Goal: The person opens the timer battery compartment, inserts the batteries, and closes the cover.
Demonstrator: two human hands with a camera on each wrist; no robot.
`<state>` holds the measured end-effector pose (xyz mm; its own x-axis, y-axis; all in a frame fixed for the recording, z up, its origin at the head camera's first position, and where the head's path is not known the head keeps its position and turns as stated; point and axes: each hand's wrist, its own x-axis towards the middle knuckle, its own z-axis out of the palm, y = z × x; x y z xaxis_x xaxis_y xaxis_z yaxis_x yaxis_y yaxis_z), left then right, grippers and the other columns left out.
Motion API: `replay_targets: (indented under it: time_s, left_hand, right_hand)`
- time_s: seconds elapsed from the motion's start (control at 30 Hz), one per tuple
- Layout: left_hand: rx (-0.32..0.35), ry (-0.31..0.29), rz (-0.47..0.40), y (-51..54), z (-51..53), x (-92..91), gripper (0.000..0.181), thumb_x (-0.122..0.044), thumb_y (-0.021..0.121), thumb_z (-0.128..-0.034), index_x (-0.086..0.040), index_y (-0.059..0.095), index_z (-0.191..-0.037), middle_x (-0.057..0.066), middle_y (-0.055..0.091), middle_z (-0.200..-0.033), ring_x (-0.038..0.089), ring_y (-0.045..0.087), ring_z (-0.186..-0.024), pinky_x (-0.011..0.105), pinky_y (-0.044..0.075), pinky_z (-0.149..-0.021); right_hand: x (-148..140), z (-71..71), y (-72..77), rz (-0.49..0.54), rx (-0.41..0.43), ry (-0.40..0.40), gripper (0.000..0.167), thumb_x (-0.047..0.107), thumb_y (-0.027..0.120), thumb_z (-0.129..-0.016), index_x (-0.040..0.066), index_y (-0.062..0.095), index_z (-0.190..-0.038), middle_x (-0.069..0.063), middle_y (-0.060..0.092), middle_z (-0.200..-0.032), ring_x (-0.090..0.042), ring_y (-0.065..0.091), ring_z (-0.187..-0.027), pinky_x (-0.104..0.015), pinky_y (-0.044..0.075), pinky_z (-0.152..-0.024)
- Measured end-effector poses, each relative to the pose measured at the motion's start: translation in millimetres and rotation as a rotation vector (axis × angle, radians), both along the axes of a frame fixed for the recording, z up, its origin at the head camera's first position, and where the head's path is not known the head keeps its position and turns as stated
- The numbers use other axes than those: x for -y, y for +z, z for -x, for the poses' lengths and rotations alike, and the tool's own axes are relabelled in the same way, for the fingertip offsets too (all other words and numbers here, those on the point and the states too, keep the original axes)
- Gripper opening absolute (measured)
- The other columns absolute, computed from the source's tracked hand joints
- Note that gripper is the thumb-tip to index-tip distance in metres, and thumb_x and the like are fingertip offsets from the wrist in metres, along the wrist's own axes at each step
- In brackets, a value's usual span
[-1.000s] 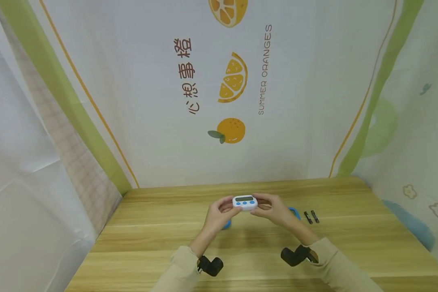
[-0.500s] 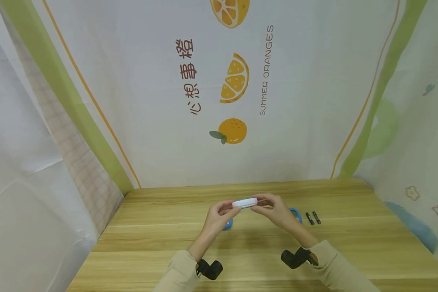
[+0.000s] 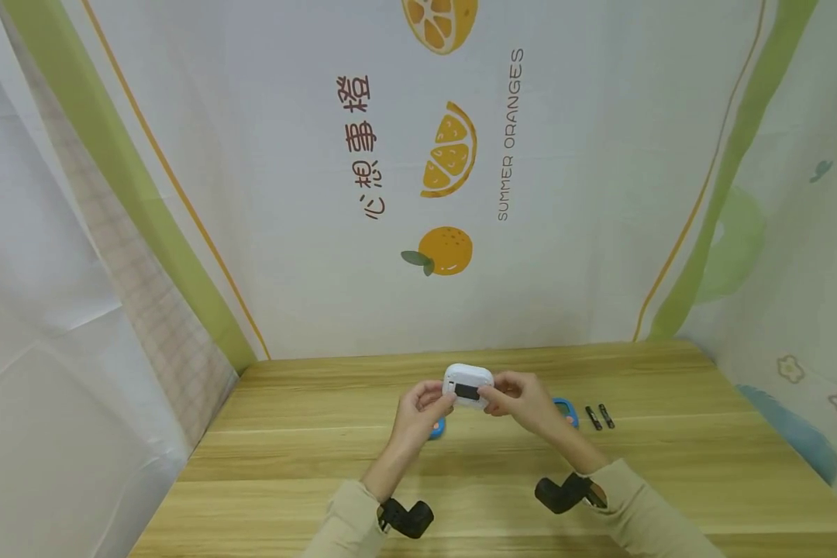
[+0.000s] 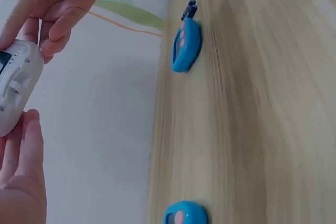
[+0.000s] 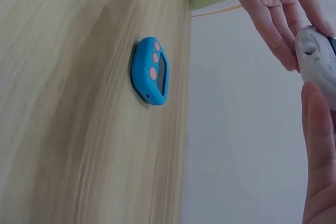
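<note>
The left hand (image 3: 418, 409) and right hand (image 3: 523, 400) pinch opposite ends of the timer (image 3: 469, 373), seen from behind, seemingly for inspection; the next move calls for steady grips.

"What sort of place is this?"
"Home or studio, unclear; it's curtained off. White fabric sheets (image 3: 565, 194), one printed with orange fruit (image 3: 446, 250), hang behind and beside a yellowish wood-grain table (image 3: 495, 496)."
</note>
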<state>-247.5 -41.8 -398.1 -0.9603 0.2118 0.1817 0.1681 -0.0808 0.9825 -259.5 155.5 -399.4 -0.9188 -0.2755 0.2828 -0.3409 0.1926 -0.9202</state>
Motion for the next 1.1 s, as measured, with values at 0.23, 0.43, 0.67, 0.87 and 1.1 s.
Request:
replay_targets:
  time_s: [0.23, 0.43, 0.67, 0.87, 1.1]
  left_hand:
    - [0.058, -0.006, -0.13, -15.3, 7.6, 1.0, 0.034, -0.009, 0.057, -0.0869, 0.01, 0.046, -0.113, 0.012, 0.06, -0.101, 0.018, 0.06, -0.09, 0.03, 0.049, -0.081]
    - [0.047, 0.042, -0.055, -13.6, 8.6, 3.8, 0.036, -0.016, 0.06, -0.0851, 0.007, 0.052, -0.112, 0.006, 0.061, -0.096, 0.012, 0.059, -0.084, 0.03, 0.05, -0.079]
    - [0.053, 0.045, 0.024, -7.3, 7.7, 4.2, 0.037, -0.024, 0.062, -0.084, -0.001, 0.057, -0.113, 0.008, 0.06, -0.104, 0.015, 0.056, -0.093, 0.029, 0.05, -0.078]
    - [0.072, 0.051, 0.051, -4.0, 8.4, 2.2, 0.04, -0.027, 0.063, -0.0828, -0.003, 0.058, -0.115, 0.009, 0.059, -0.109, 0.017, 0.055, -0.097, 0.03, 0.048, -0.081]
    - [0.059, 0.002, 0.056, -4.5, 7.4, 2.1, 0.047, -0.023, 0.062, -0.0837, -0.002, 0.048, -0.124, 0.011, 0.056, -0.113, 0.017, 0.055, -0.095, 0.031, 0.048, -0.079]
  right_hand:
    - [4, -0.4, -4.8, -0.039, 0.012, 0.055, 0.028, 0.02, 0.061, -0.085, -0.007, 0.059, -0.092, -0.017, 0.064, -0.08, -0.023, 0.064, -0.066, -0.03, 0.055, -0.06]
    - [4, 0.4, -4.5, -0.114, -0.041, 0.083, 0.035, 0.017, 0.064, -0.082, -0.007, 0.055, -0.107, -0.014, 0.063, -0.086, -0.024, 0.062, -0.073, -0.029, 0.054, -0.062]
    - [6, 3.8, -4.9, -0.152, -0.139, 0.062, 0.041, 0.015, 0.065, -0.081, -0.003, 0.051, -0.116, -0.013, 0.062, -0.093, -0.022, 0.06, -0.082, -0.023, 0.052, -0.068]
    - [12, -4.4, 1.9, -0.11, -0.183, 0.071, 0.036, 0.002, 0.062, -0.081, -0.005, 0.051, -0.115, -0.018, 0.06, -0.093, -0.028, 0.06, -0.081, -0.024, 0.052, -0.067]
    - [16, -18.6, 18.2, -0.062, -0.136, 0.038, 0.034, -0.005, 0.057, -0.083, -0.01, 0.048, -0.114, -0.024, 0.058, -0.094, -0.035, 0.059, -0.082, -0.027, 0.053, -0.067]
